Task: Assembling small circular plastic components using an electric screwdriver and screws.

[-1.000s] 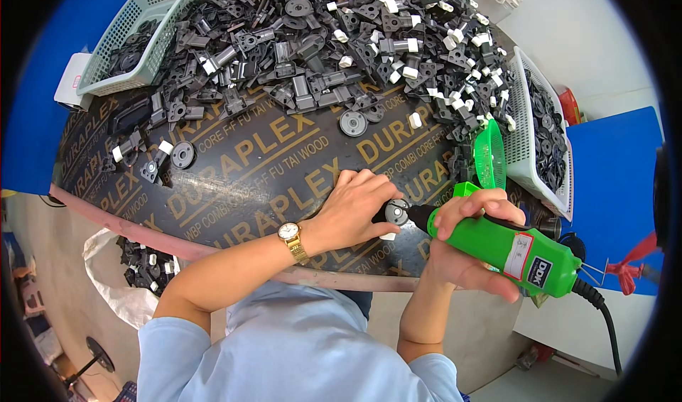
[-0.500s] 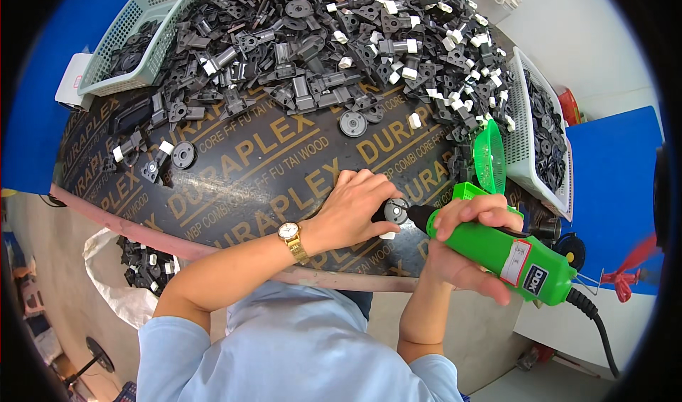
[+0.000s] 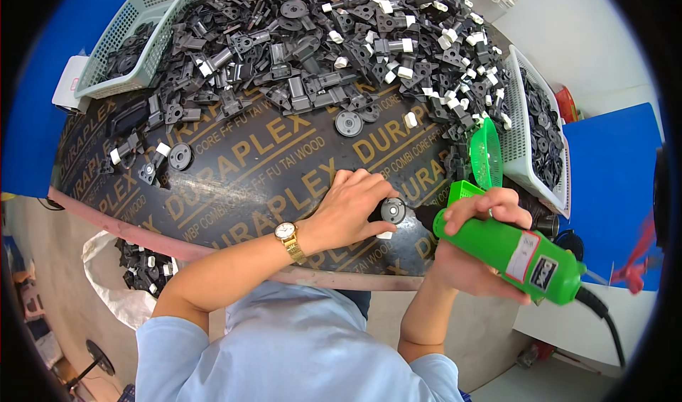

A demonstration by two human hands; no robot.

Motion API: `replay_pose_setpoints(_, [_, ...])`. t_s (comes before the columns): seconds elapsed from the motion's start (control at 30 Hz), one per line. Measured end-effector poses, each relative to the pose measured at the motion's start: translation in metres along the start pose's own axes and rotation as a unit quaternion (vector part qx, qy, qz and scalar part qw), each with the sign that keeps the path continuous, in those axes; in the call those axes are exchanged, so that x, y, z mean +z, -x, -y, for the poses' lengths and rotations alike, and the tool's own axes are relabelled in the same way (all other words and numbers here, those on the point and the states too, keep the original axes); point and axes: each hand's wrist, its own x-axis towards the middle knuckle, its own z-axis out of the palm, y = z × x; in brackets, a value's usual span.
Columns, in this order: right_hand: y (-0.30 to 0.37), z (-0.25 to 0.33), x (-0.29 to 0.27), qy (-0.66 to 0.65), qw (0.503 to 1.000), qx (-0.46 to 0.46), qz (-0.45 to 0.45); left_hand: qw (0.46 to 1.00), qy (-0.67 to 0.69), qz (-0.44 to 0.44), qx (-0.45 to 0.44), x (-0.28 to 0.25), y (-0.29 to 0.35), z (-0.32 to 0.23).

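Observation:
My left hand is closed on a small black plastic part near the table's front edge. The part has a round disc facing up and a bit of white beside my thumb. Most of it is hidden by my fingers. My right hand is wrapped round a green electric screwdriver with a black cord. The tool lies tilted, its dark nose pointing left at the disc and a little apart from it. Just beyond the nose are a small green box and a green mesh strainer.
A large heap of black plastic parts, many white-tipped, covers the far table. Baskets of parts stand at the left and right. Loose discs lie on the dark tabletop. A white sack sits below the front edge.
The screwdriver has drawn back to the right, away from the disc, with my right hand. My left hand and the part have barely moved.

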Motion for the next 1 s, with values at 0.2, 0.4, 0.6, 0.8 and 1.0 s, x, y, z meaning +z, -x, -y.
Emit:
replay_pose_setpoints(0.2, [-0.007, 0.019, -0.002, 0.01, 0.998, -0.039, 0.043, 1.0, 0.002, 0.0, 0.004, 0.001, -0.001, -0.001])
replay_pose_setpoints(0.4, [-0.005, 0.017, 0.002, 0.011, 0.999, -0.039, 0.012, 1.0, -0.002, 0.001, 0.007, 0.002, -0.001, -0.001])
replay_pose_setpoints(0.6, [-0.007, 0.018, 0.006, 0.067, 0.997, -0.041, -0.005, 1.0, -0.004, 0.003, 0.002, 0.001, 0.0, -0.001])
replay_pose_setpoints(0.8, [-0.009, -0.003, -0.001, 0.051, 0.997, -0.039, 0.035, 1.0, -0.005, 0.003, 0.004, 0.002, 0.0, 0.0])
replay_pose_setpoints(1.0, [-0.009, -0.007, 0.002, 0.064, 0.997, -0.04, 0.03, 1.0, 0.0, 0.004, 0.002, 0.0, 0.0, 0.0])
